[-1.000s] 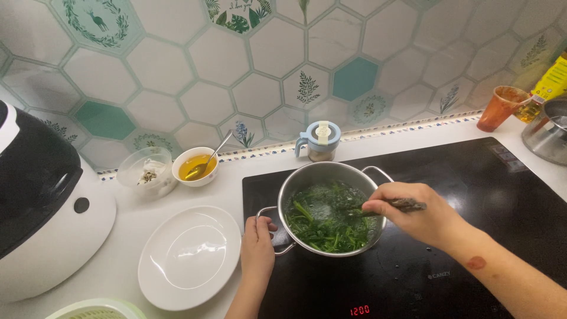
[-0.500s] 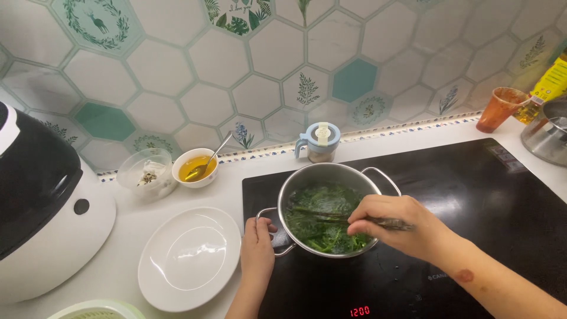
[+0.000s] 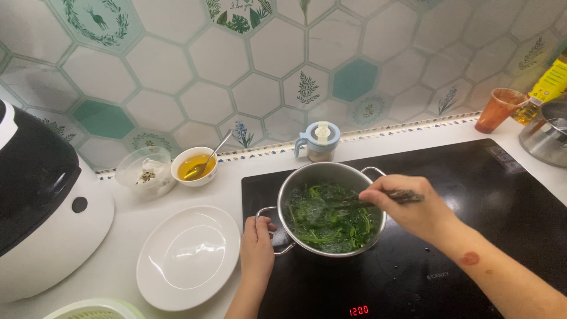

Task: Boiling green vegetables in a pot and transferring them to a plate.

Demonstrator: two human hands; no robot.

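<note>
Hexagon-tiled kitchen, white counter [image 3: 224, 183] running under the wall, black induction hob [image 3: 490, 195] set into its right half, red digits glowing at hob's near edge.

Near edge of counter: rim of pale green basket [image 3: 94, 308] just showing at left. Beside it, empty white plate [image 3: 188, 257] lying just left of hob, within easy reach of pot.

Left hand [image 3: 257, 245] gripping near-side handle of steel pot [image 3: 331, 215], apparently steadying it against the stirring. Right hand [image 3: 410, 207] closed around chopsticks [image 3: 378, 199], tips dipping into dark leafy greens [image 3: 328, 218]. Pot sitting on hob's left part, greens filling its bottom, wet and wilted.

Left edge: white cooker with black lid [image 3: 44, 207], bulky, standing clear of the heat.

Back edge, by the wall: clear glass bowl [image 3: 144, 171] holding something pale, touching or just beside small white bowl of yellow oil [image 3: 194, 165] with spoon resting in it; blue-lidded jug [image 3: 319, 142] standing just behind pot.

Far right corner: orange cup [image 3: 499, 109], yellow bottle [image 3: 546, 85], second steel pot [image 3: 546, 133] partly cut off.
</note>
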